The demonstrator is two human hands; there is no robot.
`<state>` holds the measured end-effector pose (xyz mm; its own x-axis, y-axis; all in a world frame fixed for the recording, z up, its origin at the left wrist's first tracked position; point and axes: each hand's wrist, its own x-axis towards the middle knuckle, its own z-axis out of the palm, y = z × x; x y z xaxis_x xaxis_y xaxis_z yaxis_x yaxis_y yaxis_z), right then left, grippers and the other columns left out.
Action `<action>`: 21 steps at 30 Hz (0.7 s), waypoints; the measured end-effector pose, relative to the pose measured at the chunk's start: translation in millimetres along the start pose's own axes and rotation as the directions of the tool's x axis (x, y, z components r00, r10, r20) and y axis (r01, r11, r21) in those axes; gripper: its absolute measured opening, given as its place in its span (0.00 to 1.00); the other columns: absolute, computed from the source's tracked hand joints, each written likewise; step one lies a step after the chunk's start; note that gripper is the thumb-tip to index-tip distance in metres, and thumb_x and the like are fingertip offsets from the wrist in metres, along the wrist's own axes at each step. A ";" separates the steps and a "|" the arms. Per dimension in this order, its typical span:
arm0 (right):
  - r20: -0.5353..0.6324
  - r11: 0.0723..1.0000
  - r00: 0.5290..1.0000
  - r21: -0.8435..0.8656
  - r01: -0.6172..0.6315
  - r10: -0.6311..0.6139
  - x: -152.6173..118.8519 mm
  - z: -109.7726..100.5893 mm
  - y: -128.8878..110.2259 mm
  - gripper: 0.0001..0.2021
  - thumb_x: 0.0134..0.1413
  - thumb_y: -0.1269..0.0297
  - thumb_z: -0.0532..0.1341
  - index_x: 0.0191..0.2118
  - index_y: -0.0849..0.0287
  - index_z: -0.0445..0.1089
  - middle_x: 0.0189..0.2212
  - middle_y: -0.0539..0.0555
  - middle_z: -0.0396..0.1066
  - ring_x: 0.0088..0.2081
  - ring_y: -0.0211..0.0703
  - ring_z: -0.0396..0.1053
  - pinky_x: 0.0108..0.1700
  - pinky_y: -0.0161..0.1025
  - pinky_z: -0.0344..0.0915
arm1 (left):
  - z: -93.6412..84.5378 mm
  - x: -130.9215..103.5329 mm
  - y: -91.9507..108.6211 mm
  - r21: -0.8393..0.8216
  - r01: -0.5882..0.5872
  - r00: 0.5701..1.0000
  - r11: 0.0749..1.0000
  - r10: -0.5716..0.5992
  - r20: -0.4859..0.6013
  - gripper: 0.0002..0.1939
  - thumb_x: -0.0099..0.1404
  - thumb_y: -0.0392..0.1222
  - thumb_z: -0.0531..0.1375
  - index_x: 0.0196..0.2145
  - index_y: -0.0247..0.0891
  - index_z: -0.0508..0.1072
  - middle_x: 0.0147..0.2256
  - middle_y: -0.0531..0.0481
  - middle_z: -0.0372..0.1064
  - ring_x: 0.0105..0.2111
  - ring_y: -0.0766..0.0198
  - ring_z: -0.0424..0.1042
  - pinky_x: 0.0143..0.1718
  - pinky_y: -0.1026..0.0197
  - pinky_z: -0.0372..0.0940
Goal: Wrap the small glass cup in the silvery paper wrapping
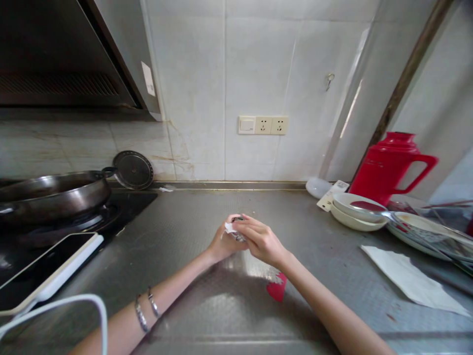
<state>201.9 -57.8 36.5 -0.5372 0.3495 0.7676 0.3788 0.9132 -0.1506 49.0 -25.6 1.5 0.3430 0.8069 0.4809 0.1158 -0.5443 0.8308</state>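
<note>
Over the middle of the steel counter (185, 305), my two hands meet around a small silver-and-dark object (239, 237), mostly covered by fingers; its kind cannot be made out. My left hand (220, 242) is closed around it from the left. Reaching across from the right, my right hand (263, 239) has its fingers bent and pressing a white piece of tissue (229, 228) against the object. A red scrap (276, 288) with a ragged edge lies on the counter below my right wrist.
At left, a steel pan (55, 197) stands on the black stove (136, 201), with a phone (48, 271) and white cable (88, 298) in front. On the right are a red thermos jug (388, 165), stacked bowls (356, 219), plates (432, 241) and a folded paper towel (410, 278).
</note>
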 end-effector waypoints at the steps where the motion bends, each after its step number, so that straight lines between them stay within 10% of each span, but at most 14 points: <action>1: 0.002 1.000 1.000 0.021 -0.016 0.016 0.7 0.0 -0.8 0.21 0.59 0.76 0.49 0.53 0.54 0.68 0.44 0.54 0.76 0.47 0.42 0.73 0.61 0.53 0.60 | 0.0 0.3 -0.7 0.002 0.006 1.000 1.000 -0.006 0.002 0.37 0.44 0.39 0.70 0.51 0.38 0.61 0.45 0.46 0.71 0.43 0.53 0.71 0.44 0.55 0.67; 4: -0.080 0.985 0.985 0.090 -0.144 0.151 2.4 -1.1 -0.5 0.17 0.61 0.72 0.50 0.48 0.52 0.72 0.40 0.52 0.78 0.45 0.44 0.75 0.60 0.53 0.61 | 0.0 1.3 0.1 -0.013 0.067 0.997 0.998 -0.067 0.024 0.36 0.43 0.40 0.71 0.49 0.37 0.62 0.40 0.48 0.72 0.39 0.56 0.72 0.40 0.56 0.67; 10: -0.363 0.884 0.808 0.130 -0.450 0.465 2.3 -4.8 13.4 0.12 0.60 0.65 0.55 0.45 0.50 0.74 0.41 0.51 0.77 0.52 0.53 0.70 0.55 0.50 0.67 | -0.6 1.0 11.6 -0.081 0.175 0.985 0.981 -0.175 0.004 0.36 0.40 0.38 0.72 0.47 0.36 0.64 0.39 0.49 0.71 0.37 0.59 0.71 0.41 0.58 0.65; 21: -0.189 0.983 0.965 0.000 -0.184 0.181 -2.0 5.5 15.4 0.19 0.61 0.74 0.51 0.53 0.50 0.69 0.44 0.51 0.76 0.45 0.44 0.75 0.61 0.55 0.60 | -4.3 4.1 5.4 -0.106 0.130 0.991 0.986 -0.128 0.025 0.33 0.43 0.39 0.72 0.47 0.34 0.66 0.39 0.47 0.73 0.38 0.58 0.72 0.40 0.59 0.66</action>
<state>204.6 -43.3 29.2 -0.3079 0.4631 0.8311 0.4711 0.8331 -0.2897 47.0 -24.2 9.2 0.3488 0.8638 0.3636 0.0601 -0.4078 0.9111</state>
